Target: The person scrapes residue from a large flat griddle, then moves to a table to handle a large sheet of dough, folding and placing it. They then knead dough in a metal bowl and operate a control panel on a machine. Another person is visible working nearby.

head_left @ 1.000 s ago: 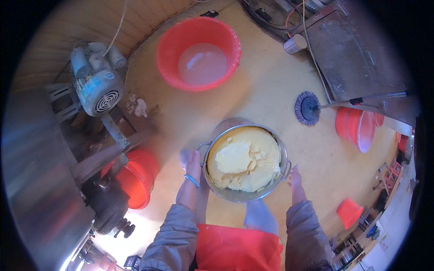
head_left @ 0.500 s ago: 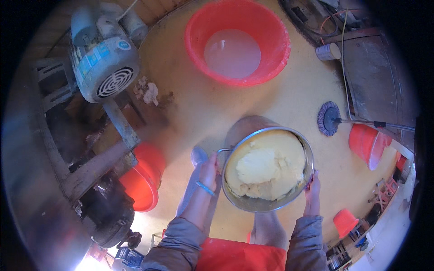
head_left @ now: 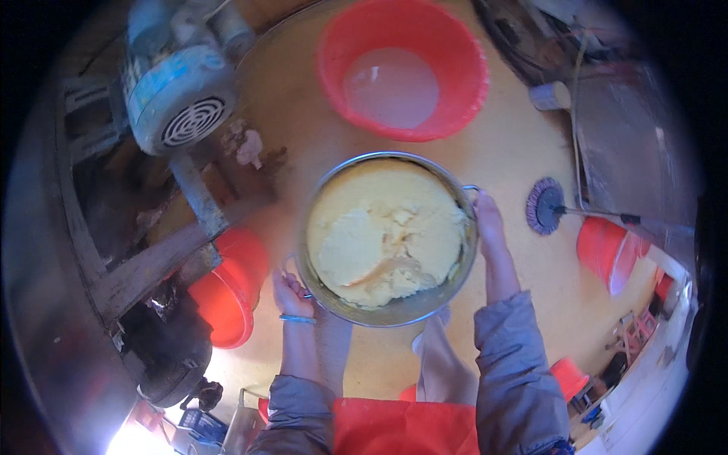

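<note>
A steel pot [head_left: 326,299] filled with a thick pale yellow mass [head_left: 387,220] is in the middle of the head view, above my lower legs and red apron. My left hand [head_left: 292,297] is closed on the handle at the pot's lower left. At the upper right side, my right hand [head_left: 488,221] grips the other handle, its fingertips partly hidden by the back of the hand.
A red tub [head_left: 462,80] of whitish liquid stands ahead. A dusty motor [head_left: 186,98] on a metal frame [head_left: 121,288] is at the left, with a red bucket [head_left: 224,303] beside it. A mop [head_left: 544,205], a tin can [head_left: 550,96] and red buckets [head_left: 595,254] are at the right.
The pot has moved up and left since half a second ago and has turned, the right handle rising and the left dropping. My right hand is higher, my left hand lower and further left.
</note>
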Motion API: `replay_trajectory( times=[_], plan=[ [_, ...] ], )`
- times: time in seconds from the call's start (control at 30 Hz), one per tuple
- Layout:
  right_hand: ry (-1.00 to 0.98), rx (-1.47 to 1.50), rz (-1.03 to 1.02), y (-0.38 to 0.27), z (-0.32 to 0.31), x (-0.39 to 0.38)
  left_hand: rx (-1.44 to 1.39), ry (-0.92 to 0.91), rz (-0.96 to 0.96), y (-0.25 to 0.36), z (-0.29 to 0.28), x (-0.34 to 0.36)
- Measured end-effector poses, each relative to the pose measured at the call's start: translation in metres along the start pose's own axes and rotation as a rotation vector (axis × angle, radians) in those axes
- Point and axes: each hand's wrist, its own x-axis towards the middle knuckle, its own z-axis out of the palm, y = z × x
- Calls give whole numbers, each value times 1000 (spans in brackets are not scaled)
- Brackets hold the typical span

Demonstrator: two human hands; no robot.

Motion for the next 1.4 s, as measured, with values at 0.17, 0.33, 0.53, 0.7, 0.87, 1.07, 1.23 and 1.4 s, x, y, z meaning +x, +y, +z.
replay_trajectory(
  times=[0.17, 0.33, 0.53, 0.7, 0.87, 1.07, 1.23, 1.4],
  plan=[
    [155, -116, -209, 9, -27, -34, 36, -79, -4, 0, -19, -3],
    [117, -62, -21, 67, -131, -132, 504, 154, 130, 36, -57, -58],
    [-139, 130, 311, 119, -244, -293, 933, -50, 102, 91, -156, -181],
    [-284, 135, 312, 117, -287, -359, 1651, 84, 114, 84, -331, -297],
    [-413, 42, 88, 104, -326, -364, 2361, -35, 24, 13, -463, -406],
    [-426, 87, 189, 88, -358, -343, 2331, -270, 74, -21, -502, -438],
    [-449, 228, 228, 106, -341, -340, 541, 127, -251, -6, -514, -413],
    [-654, 41, 223, 104, -276, -366, 324, 24, -221, 23, -564, -385]
  ],
)
